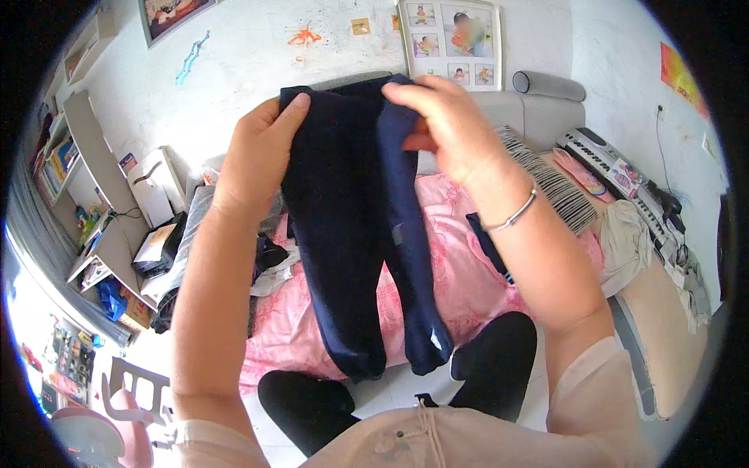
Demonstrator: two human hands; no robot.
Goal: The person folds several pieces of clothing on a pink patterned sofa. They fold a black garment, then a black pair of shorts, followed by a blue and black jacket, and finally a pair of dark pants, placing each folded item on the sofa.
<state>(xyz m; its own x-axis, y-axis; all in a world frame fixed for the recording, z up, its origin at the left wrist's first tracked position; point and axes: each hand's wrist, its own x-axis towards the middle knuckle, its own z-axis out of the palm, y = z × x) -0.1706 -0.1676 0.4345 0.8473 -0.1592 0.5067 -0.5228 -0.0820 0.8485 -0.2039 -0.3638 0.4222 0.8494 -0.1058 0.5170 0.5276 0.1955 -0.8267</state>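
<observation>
A pair of dark navy trousers (pixel 343 195) hangs upright in front of me, held up by its waistband. My left hand (pixel 261 152) pinches the left corner of the waistband, thumb on the near side. At the opposite corner my right hand (pixel 449 125) grips the waistband between thumb and fingers. Both legs dangle, their cuffs reaching down near my knees. A small white patch shows close to one cuff. Behind the trousers lies a bed with a pink patterned cover (pixel 460 226), partly hidden by them.
Dark clothes (pixel 269 256) lie on the bed's left side, and another dark garment (pixel 488 246) lies by my right forearm. A striped pillow (pixel 546 179) and a keyboard instrument (pixel 616 179) are at the right. Bookshelves (pixel 86 148) stand left; a pink chair (pixel 133 433) is lower left.
</observation>
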